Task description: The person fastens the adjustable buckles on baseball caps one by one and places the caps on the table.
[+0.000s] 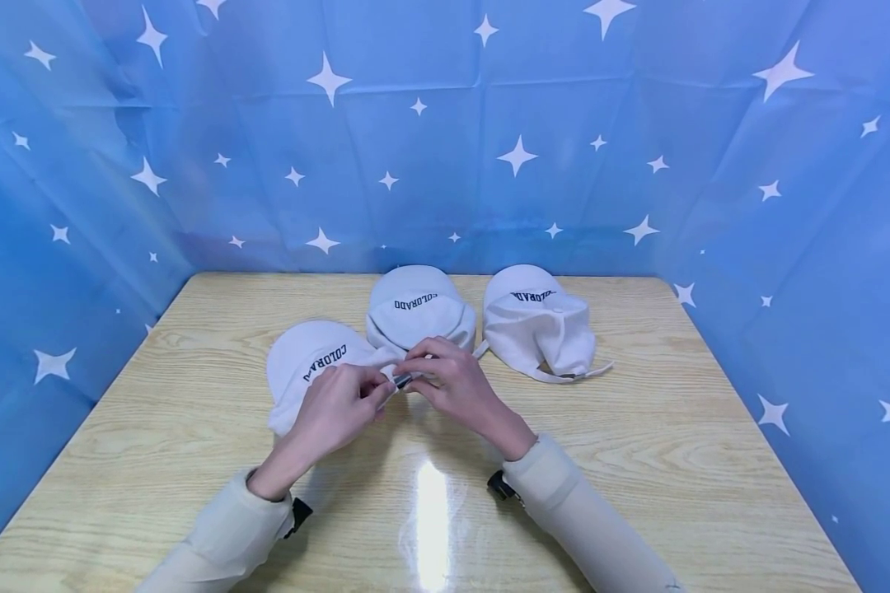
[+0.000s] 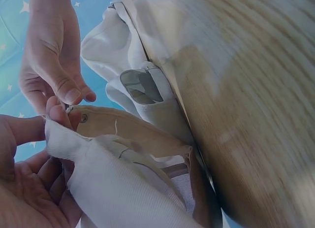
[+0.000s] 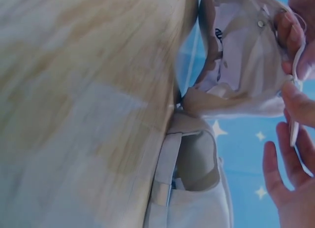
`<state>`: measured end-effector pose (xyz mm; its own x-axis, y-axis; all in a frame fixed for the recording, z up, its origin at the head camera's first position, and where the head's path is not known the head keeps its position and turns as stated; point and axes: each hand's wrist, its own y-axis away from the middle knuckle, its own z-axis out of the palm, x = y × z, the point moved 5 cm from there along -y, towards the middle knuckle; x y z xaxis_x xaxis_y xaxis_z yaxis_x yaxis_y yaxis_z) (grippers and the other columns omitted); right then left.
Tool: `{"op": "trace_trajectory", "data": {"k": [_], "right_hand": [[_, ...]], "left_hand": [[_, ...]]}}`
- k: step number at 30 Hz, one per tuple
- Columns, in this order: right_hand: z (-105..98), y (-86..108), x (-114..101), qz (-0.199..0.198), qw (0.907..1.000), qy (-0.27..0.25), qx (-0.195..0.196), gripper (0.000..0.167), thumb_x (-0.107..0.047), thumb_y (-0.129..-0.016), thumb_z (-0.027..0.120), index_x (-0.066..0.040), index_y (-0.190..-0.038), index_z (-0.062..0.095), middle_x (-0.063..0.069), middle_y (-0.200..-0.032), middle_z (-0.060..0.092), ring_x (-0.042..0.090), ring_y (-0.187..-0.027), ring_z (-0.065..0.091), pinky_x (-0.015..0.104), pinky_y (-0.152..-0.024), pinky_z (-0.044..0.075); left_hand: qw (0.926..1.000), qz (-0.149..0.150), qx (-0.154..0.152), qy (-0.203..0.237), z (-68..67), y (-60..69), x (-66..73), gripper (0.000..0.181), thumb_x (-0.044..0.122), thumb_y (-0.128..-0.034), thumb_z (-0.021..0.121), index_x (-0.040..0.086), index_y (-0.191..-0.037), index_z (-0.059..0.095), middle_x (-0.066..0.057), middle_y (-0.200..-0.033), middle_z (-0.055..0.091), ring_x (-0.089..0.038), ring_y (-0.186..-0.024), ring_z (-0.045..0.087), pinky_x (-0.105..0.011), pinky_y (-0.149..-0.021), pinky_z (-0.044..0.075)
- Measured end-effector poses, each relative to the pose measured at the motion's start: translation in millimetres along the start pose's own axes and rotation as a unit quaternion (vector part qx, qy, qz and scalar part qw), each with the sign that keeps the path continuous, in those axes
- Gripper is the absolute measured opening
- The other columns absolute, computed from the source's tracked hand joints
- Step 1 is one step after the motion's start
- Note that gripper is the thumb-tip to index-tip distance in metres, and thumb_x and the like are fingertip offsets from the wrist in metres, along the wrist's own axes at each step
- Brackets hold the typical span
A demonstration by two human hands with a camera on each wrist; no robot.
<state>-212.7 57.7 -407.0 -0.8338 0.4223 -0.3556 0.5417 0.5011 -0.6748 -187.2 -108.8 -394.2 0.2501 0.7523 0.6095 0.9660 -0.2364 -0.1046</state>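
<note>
A white cap [image 1: 304, 342] with dark COLORADO lettering lies at the left of the group, its back opening towards the person. My left hand [image 1: 344, 402] grips the cap's back edge by the strap; the left wrist view shows its fingers [image 2: 56, 110] on the white fabric. Opposite it, my right hand [image 1: 456, 385] pinches the white strap [image 3: 294, 132] between thumb and finger, with the strap's end hanging past the fingers. Between both hands a small metal buckle [image 1: 403, 380] shows, partly covered by fingertips.
Two similar white caps stand behind and to the right: a middle cap [image 1: 419, 317] and a right cap [image 1: 537, 325] whose strap [image 1: 593, 372] sticks out sideways. All lie on a wood-grain table [image 1: 638, 478]. A blue star-patterned curtain [image 1: 445, 206] hangs around the table.
</note>
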Motion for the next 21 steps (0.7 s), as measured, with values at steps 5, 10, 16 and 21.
{"op": "trace_trajectory", "data": {"k": [5,10,16,21], "right_hand": [[-0.5,-0.8,-1.5,0.003,0.9999,0.012,-0.005,0.024,-0.005,-0.080,0.086,-0.012,-0.102,0.082,0.001,-0.099,0.073,0.015,-0.094,0.068,0.024,-0.075,0.055],[-1.1,-0.1,-1.6,-0.001,0.9998,0.018,-0.006,0.024,-0.006,-0.080,0.087,-0.013,-0.102,0.082,0.001,-0.098,0.073,0.015,-0.093,0.068,0.023,-0.073,0.054],[-2.9,0.2,1.4,0.007,0.9997,0.021,-0.006,0.022,-0.010,-0.080,0.087,-0.014,-0.101,0.083,0.000,-0.099,0.073,0.015,-0.095,0.068,0.025,-0.076,0.056],[-3.0,0.9,4.9,0.015,0.9998,0.009,-0.008,0.021,-0.011,-0.082,0.086,-0.015,-0.102,0.082,0.001,-0.101,0.073,0.015,-0.095,0.068,0.026,-0.076,0.056]], "left_hand": [[0.9999,0.011,0.006,0.005,-0.2,-1.0,0.2,0.024,0.021,-0.0970,0.069,0.020,-0.074,0.075,0.013,-0.056,0.062,-0.007,-0.049,0.052,-0.026,-0.055,0.040],[0.9999,0.012,0.002,-0.003,-2.0,-0.8,0.0,0.011,0.021,-0.0911,0.076,0.017,-0.083,0.082,0.011,-0.065,0.072,-0.002,-0.059,0.060,-0.029,-0.069,0.047],[0.9997,0.011,-0.012,-0.019,-4.8,-0.1,0.9,0.005,0.018,-0.0888,0.079,0.015,-0.087,0.082,0.010,-0.070,0.075,-0.001,-0.064,0.063,-0.030,-0.068,0.049],[0.9996,0.022,-0.013,-0.008,-6.1,-0.4,1.4,0.007,0.014,-0.0921,0.076,0.013,-0.088,0.082,0.008,-0.071,0.074,-0.005,-0.061,0.057,-0.026,-0.061,0.043]]}}
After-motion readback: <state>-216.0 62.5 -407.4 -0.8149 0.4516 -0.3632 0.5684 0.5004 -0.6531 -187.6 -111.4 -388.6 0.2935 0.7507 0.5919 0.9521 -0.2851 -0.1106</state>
